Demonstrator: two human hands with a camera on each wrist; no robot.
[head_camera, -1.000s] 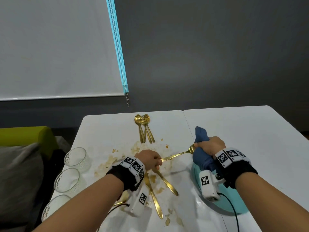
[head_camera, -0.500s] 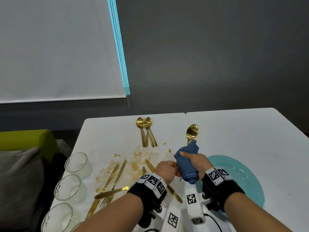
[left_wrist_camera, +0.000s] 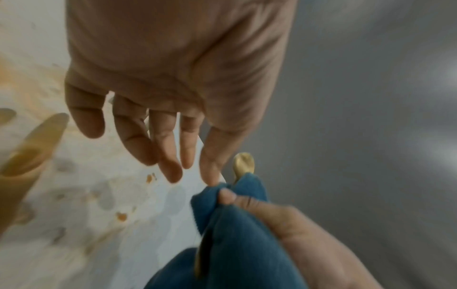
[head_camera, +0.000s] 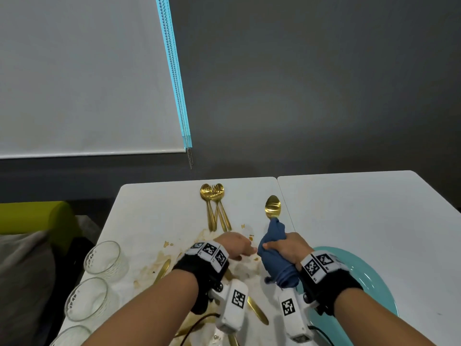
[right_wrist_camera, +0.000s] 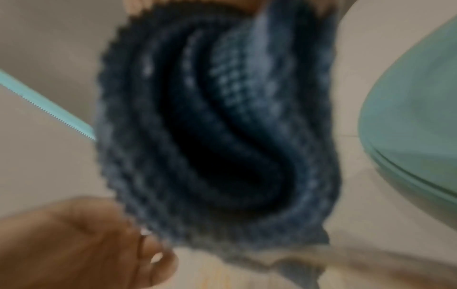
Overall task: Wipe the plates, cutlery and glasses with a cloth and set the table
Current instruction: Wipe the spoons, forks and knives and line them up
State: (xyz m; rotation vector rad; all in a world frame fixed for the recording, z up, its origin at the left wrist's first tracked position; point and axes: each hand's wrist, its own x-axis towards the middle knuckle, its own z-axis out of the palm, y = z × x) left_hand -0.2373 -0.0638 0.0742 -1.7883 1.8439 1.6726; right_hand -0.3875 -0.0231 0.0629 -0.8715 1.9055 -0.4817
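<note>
My right hand (head_camera: 282, 248) grips a rolled blue cloth (head_camera: 277, 260) wrapped round the handle of a gold spoon. The spoon's bowl (head_camera: 273, 207) sticks out of the cloth's far end, pointing away from me. In the left wrist view my left hand (left_wrist_camera: 193, 172) is open beside the cloth (left_wrist_camera: 237, 244), its fingers straight and holding nothing, the thumb tip just at the fabric. A strip of the spoon's handle (left_wrist_camera: 200, 254) shows inside the fold. A teal plate (head_camera: 369, 283) lies under my right wrist. The right wrist view is filled by the blurred cloth (right_wrist_camera: 210, 136).
Three gold spoons (head_camera: 214, 208) lie together at the table's far edge. Glasses (head_camera: 103, 257) stand in a row along the left edge. A gold knife (head_camera: 258, 312) and more cutlery lie among brown stains (head_camera: 159, 260) under my left arm. The right table half (head_camera: 361, 208) is white.
The spoon has swung from lying sideways to pointing away. My left hand has let go of its handle and opened. Both hands have moved left, off the plate.
</note>
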